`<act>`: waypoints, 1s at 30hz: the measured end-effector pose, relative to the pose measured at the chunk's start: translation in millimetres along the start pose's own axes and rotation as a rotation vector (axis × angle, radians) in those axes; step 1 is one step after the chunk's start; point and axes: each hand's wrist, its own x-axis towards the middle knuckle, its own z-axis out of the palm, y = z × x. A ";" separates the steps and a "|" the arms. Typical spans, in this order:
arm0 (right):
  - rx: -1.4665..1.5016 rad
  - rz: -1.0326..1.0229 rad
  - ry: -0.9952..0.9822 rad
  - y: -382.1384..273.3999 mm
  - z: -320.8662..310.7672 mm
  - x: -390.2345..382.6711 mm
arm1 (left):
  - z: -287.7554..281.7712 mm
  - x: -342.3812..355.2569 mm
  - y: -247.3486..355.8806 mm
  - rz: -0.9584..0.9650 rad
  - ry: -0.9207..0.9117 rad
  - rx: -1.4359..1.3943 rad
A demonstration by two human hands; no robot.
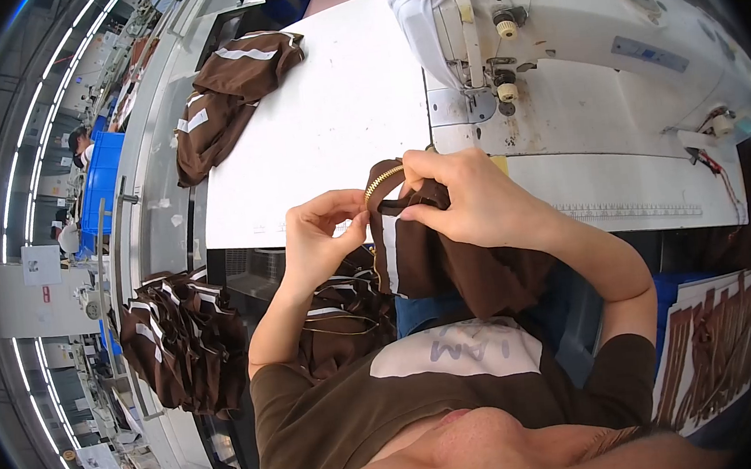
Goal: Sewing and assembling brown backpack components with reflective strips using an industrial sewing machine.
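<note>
Between my hands, over the front edge of the white sewing table [321, 123], is a brown fabric piece [496, 282] with a white strip [391, 255] on it. A brown zipper with gold teeth [380, 183] curves up along its top. My left hand [324, 234] pinches the zipper's left end between thumb and fingers. Bent fingers of my right hand [471, 198] grip the zipper's other end and the bunched cloth beneath. The fabric's lower part hangs over my lap. My right fingertips are partly hidden by the folds.
A white sewing machine [589, 24] stands at the back right, its needle area beyond my hands. Crumpled brown pieces [241, 81] lie on the table's far left. More brown pieces [184, 345] are heaped at left. Brown strips [716, 348] hang over a white board at right.
</note>
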 end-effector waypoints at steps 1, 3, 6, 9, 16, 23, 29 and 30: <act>0.004 0.009 0.012 -0.2 -0.4 -0.2 | -2.5 0.1 -1.4 -0.019 -0.023 -0.057; 0.004 0.026 0.017 1.6 0.2 0.2 | -5.2 0.8 -1.4 -0.038 -0.047 -0.112; -0.002 0.053 0.017 0.7 -1.5 0.8 | -7.3 2.5 -2.6 -0.080 -0.069 -0.161; 0.025 0.082 -0.025 -8.3 -4.6 2.3 | -12.6 0.2 -6.0 -0.062 -0.094 -0.194; 0.127 -0.009 -0.028 -2.6 0.3 0.0 | -20.4 1.4 -16.4 -0.040 -0.190 -0.291; 0.085 -0.060 0.015 -6.1 1.7 2.2 | -23.9 10.2 -28.4 -0.109 -0.262 -0.516; 0.030 -0.078 0.075 -5.6 6.2 5.7 | -14.6 15.7 -27.9 -0.137 -0.211 -0.592; 0.019 -0.069 0.113 -5.6 5.9 6.7 | -7.0 15.0 -24.9 -0.136 -0.213 -0.595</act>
